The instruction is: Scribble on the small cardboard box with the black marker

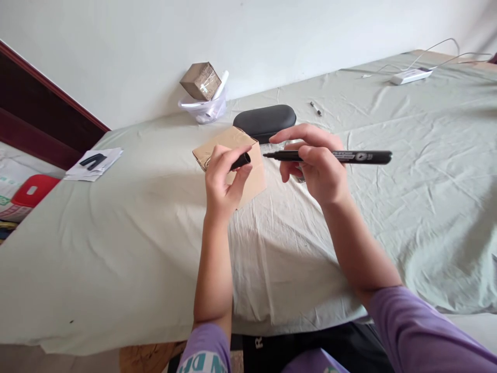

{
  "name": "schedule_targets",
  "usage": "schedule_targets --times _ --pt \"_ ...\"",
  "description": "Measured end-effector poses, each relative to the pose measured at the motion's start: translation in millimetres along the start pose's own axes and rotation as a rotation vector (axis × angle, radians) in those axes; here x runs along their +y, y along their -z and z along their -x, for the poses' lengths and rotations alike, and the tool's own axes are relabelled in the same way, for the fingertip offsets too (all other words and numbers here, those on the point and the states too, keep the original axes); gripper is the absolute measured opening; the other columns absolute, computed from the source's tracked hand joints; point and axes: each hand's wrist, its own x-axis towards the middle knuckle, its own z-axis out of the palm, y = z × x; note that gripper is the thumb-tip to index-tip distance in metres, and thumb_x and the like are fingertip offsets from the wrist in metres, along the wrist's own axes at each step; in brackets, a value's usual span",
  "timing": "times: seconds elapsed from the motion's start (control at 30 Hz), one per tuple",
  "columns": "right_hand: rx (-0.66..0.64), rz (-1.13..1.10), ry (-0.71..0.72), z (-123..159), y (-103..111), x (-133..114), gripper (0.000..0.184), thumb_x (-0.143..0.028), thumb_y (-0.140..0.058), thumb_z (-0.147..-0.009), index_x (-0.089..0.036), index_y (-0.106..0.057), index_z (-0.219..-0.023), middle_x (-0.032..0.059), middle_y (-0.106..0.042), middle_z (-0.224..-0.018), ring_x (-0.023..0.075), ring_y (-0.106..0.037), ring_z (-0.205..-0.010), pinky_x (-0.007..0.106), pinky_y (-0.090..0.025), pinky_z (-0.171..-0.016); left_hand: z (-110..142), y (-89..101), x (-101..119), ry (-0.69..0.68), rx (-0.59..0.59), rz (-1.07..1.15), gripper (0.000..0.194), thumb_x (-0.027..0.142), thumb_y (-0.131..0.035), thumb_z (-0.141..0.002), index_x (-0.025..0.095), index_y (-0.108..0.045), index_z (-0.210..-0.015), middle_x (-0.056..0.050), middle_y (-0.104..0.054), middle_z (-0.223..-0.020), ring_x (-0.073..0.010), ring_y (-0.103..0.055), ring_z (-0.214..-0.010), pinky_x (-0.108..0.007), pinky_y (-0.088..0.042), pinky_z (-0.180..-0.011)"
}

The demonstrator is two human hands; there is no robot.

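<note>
Between the thumb and fingers of my left hand (pixel 223 178) is a black marker cap (pixel 241 161), its open end turned to the right. My right hand (pixel 320 160) grips a black marker (pixel 365 156) that lies level, with its bare tip pointing left at the cap. A short gap separates tip and cap. Behind and below my left hand sits a brown cardboard box (pixel 254 176), partly hidden by that hand. Just past the box lies a black oval zip case (pixel 266 120).
At the wall stands a clear plastic tub (pixel 202 110) holding a small taped box (pixel 201 81) and white rolls. A small black-and-white stick (pixel 316 108) lies behind my right hand. Papers with a black stapler-like item (pixel 93 161) lie left; a white power strip (pixel 411 76) lies far right.
</note>
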Motion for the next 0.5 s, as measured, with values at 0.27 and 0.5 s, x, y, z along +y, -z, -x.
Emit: schedule_targets --times 0.27,0.5 --pt "-0.027 -0.135 -0.231 2.7 -19.7 5.6 0.007 -0.030 -0.056 -0.096 -0.025 -0.059 -0.097 -0.0064 -0.048 -0.063 0.0130 -0.040 -0.051 0.029 -0.031 -0.051 2.7 -11.9 17.1 -0.050 -0.129 0.209 0.023 0.045 -0.063 -0.108 0.027 -0.068 -0.121 -0.003 -0.071 -0.096 -0.0147 -0.068 -0.082 -0.028 -0.057 -0.075" --pt "0.042 -0.088 -0.018 7.0 -36.2 28.9 0.020 -0.034 -0.042 -0.102 -0.024 -0.059 -0.106 -0.0029 -0.038 -0.074 0.0189 -0.037 -0.071 0.036 -0.036 -0.070 12.4 -45.1 29.3 0.151 0.165 0.338 0.034 0.046 -0.051 -0.113 0.023 -0.055 -0.088 0.002 -0.055 -0.075 -0.0084 -0.048 -0.057 -0.023 -0.045 -0.057"
